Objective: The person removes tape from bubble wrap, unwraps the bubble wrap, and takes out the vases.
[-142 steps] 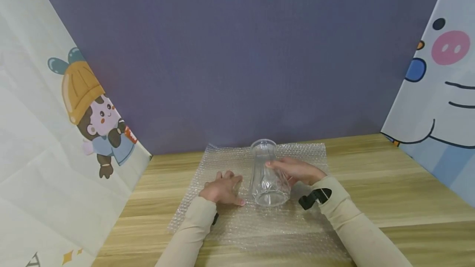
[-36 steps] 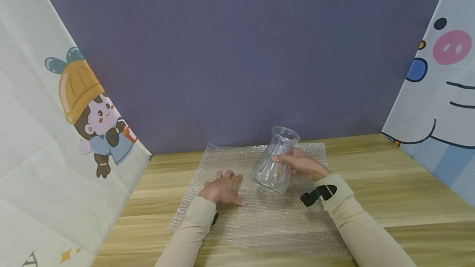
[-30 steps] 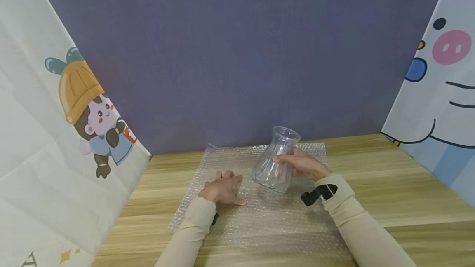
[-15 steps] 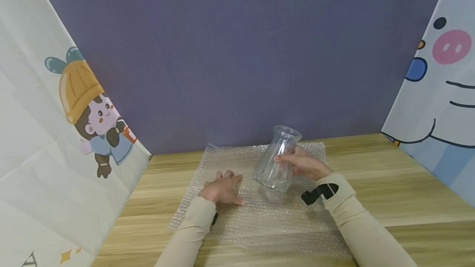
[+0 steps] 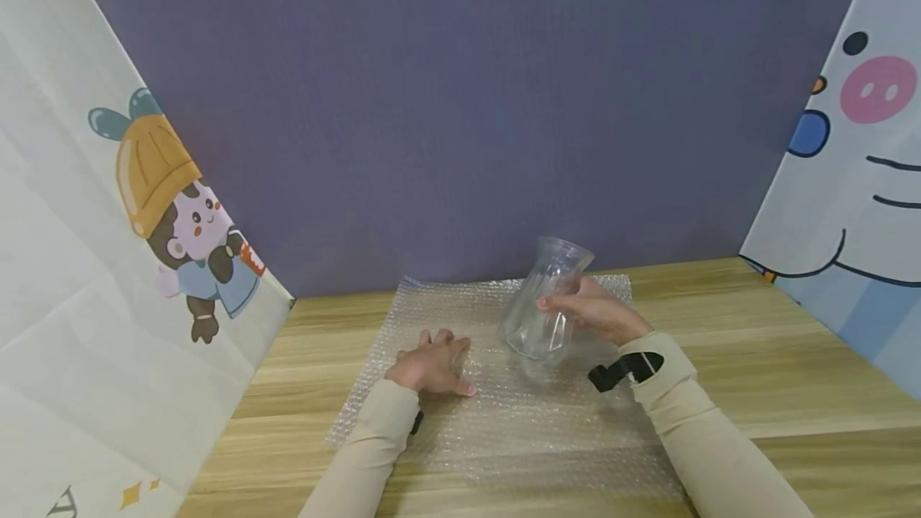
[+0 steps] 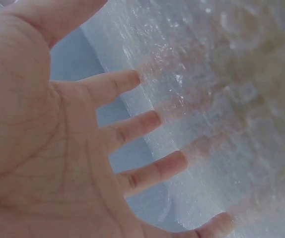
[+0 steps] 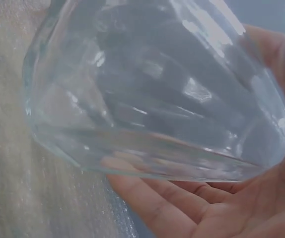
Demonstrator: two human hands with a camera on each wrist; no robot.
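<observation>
A clear glass vase (image 5: 534, 332) with a flared mouth and fluted sides leans to the right, mouth up, over a sheet of bubble wrap (image 5: 496, 430). My right hand (image 5: 603, 313) grips it from the right side, thumb across the front. In the right wrist view, fingers (image 7: 152, 203) show beneath and behind the vase's glass (image 7: 147, 109). Whether its base touches the wrap is unclear. My left hand (image 5: 430, 366) rests on the wrap left of the vase, fingers spread. Seen from the left wrist, its fingertips (image 6: 170, 163) meet the bubble wrap (image 6: 222, 99).
The wrap lies on a wood-grain table (image 5: 727, 342), its far edge near a dark purple-grey back panel (image 5: 460, 118). White side panels with cartoon prints stand at left (image 5: 65, 262) and right (image 5: 863, 206). Black straps are on both wrists.
The vase lay lower with its wide base facing me; my right hand has tipped it mouth-up, then shifted it slightly right and farther away. My left hand has stayed in place.
</observation>
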